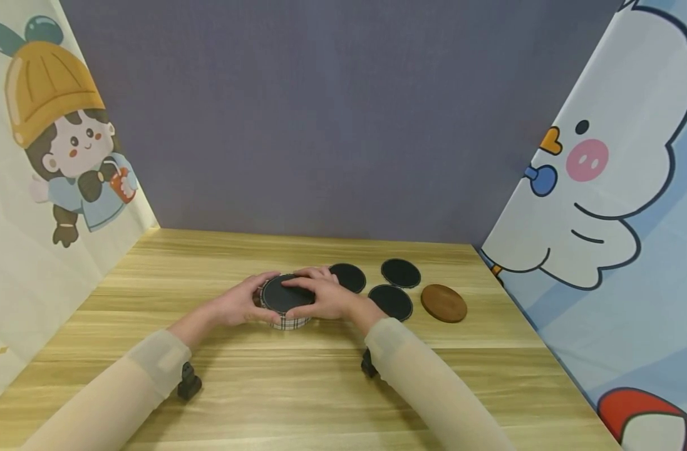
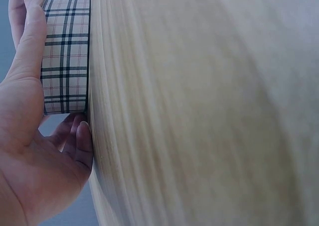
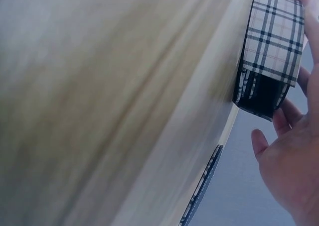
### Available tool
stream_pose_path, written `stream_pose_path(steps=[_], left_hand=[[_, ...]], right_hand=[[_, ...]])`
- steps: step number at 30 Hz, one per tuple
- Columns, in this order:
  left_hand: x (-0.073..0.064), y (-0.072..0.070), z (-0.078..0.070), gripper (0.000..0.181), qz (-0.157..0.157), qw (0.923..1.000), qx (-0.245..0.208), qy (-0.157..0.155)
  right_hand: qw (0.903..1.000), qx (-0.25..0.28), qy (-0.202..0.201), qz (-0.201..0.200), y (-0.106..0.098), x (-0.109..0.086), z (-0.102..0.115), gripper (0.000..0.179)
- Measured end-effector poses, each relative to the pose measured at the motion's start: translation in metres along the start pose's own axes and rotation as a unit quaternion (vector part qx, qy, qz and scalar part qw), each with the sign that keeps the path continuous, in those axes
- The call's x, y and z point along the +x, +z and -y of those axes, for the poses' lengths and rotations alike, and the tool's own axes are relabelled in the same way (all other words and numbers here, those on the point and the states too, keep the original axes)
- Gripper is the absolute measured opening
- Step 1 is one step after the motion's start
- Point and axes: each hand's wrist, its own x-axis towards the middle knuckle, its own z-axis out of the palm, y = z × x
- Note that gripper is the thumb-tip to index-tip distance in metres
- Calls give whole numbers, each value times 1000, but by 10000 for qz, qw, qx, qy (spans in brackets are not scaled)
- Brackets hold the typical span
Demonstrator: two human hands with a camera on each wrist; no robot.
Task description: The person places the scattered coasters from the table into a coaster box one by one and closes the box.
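A round coaster holder (image 1: 287,324) with a plaid side wall and a black top stands on the wooden table. Its plaid band (image 2: 65,61) runs beside my thumb in the left wrist view. My left hand (image 1: 243,302) holds it from the left, thumb at the front and fingers towards the back. From the right, my right hand (image 1: 327,297) grips it, with the index finger lying over the black top and the thumb along the front edge. An open gap with a dark inside shows in the side wall (image 3: 273,37) in the right wrist view.
Three black round coasters with light edges lie right of the holder: one behind the right hand (image 1: 349,277), one farther back (image 1: 401,273), one near the right wrist (image 1: 391,303). A brown round disc (image 1: 443,303) lies beyond them. A grey partition (image 1: 320,125) closes the table's back.
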Motion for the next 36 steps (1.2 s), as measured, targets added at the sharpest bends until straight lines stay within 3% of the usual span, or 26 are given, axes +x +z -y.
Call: stream_pose_path(steps=[29,36], left_hand=[[2,0,1,108,0,9999,9,150],[3,0,1,110,-97,9998,77,156]], right_hand=[[9997,-194,-97,-58,-2,2,-5,56],[9994,-143,-19,-327,-6,-8,-5,51]])
